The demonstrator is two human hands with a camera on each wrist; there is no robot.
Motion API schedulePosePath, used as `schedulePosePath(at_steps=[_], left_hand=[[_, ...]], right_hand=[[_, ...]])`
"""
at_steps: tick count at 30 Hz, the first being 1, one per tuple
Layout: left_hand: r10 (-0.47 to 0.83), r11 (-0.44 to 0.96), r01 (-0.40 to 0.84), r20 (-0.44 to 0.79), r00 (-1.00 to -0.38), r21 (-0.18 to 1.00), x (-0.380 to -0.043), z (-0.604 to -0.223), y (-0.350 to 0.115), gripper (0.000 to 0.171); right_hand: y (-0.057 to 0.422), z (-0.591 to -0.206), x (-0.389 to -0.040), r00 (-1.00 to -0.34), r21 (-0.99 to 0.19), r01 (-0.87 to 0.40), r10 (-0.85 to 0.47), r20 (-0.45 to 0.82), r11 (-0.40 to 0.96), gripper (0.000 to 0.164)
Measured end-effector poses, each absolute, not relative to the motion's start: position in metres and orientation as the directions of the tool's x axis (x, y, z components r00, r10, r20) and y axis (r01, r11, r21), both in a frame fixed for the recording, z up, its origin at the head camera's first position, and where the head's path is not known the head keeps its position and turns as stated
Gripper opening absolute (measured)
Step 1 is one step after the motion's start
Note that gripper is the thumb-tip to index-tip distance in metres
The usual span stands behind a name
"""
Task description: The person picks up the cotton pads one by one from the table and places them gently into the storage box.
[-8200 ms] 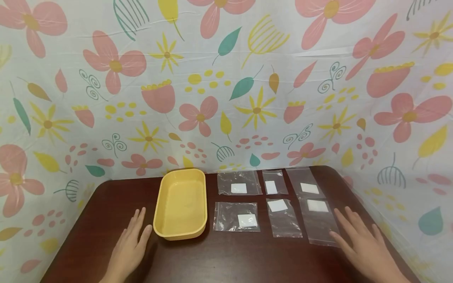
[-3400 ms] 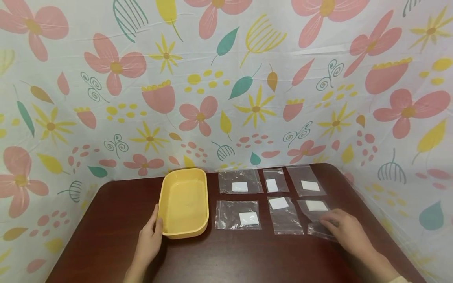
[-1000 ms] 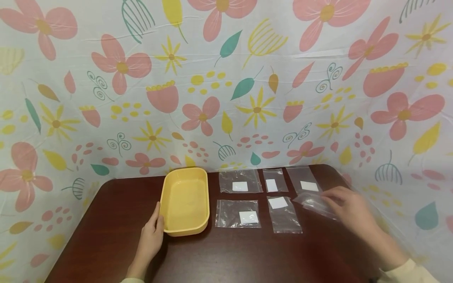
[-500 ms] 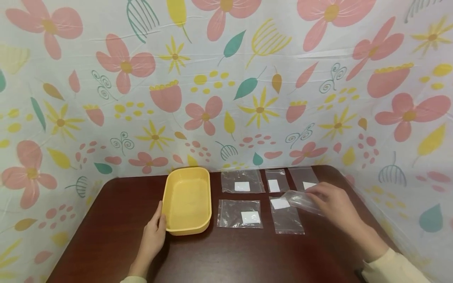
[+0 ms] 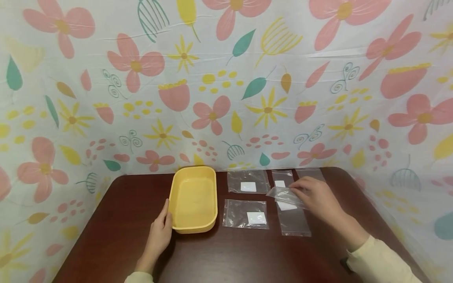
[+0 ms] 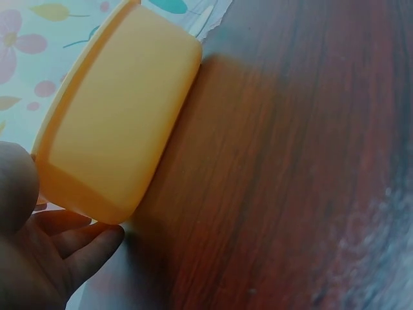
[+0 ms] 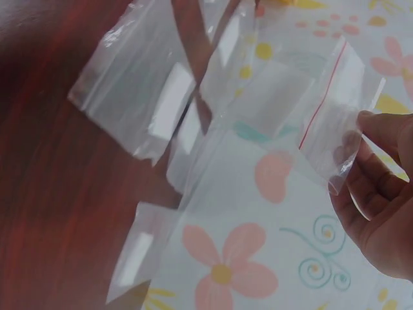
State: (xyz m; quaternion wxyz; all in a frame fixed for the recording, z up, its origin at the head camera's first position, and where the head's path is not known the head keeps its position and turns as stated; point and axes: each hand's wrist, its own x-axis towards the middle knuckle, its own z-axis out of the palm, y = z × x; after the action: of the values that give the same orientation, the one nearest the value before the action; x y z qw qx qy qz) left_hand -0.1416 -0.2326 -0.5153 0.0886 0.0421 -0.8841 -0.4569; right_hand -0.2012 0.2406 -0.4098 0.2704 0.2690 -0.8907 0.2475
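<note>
My left hand (image 5: pixel 158 234) holds the near left corner of a yellow plastic tray (image 5: pixel 192 228); in the left wrist view the fingers meet the tray's outer wall (image 6: pixel 122 116). Raised above the table, a clear zip bag (image 5: pixel 281 193) is pinched between the thumb and fingers of my right hand (image 5: pixel 318 198). The right wrist view shows a red line across this bag (image 7: pixel 329 123) and a pale square inside. It overlaps a flat zip bag (image 5: pixel 294 225) and partly covers that one's white piece (image 5: pixel 286 206).
Two zip bags with white pieces lie beside the tray, one behind (image 5: pixel 248 177) and one in front (image 5: pixel 235 214). A narrow bag (image 5: pixel 282 175) and another bag (image 5: pixel 311 173) are at the back right. Flowered cloth (image 5: pixel 226 118) hangs behind the dark wooden table (image 5: pixel 219 259).
My left hand moved onto the tray's side. The right hand took hold of the front right bag, lifted it and carried it leftward over the neighbouring bags.
</note>
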Motion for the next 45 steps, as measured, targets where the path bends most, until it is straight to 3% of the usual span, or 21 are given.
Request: schedulePosePath(at_steps=[15,27,45], left_hand=[[-0.178,0.575,0.011,0.139,-0.974,0.818,-0.143,-0.517,-0.228,0.053],[-0.197,0.580,-0.004,0.135,-0.971,0.815,-0.143,-0.515,-0.230,0.052],[-0.220,0.581,-0.037,0.113,-0.969,0.813,-0.145,-0.514,-0.230,0.053]], right_hand=[[0.202,-0.395,-0.215,-0.739,-0.338,-0.623,-0.387,0.552,0.706,0.012],[0.146,-0.382,-0.225,-0.717,-0.398,-0.677,-0.433,0.546,0.619,0.010],[0.046,-0.372,-0.227,-0.569,-0.313,-0.816,-0.583,0.580,0.486,0.006]])
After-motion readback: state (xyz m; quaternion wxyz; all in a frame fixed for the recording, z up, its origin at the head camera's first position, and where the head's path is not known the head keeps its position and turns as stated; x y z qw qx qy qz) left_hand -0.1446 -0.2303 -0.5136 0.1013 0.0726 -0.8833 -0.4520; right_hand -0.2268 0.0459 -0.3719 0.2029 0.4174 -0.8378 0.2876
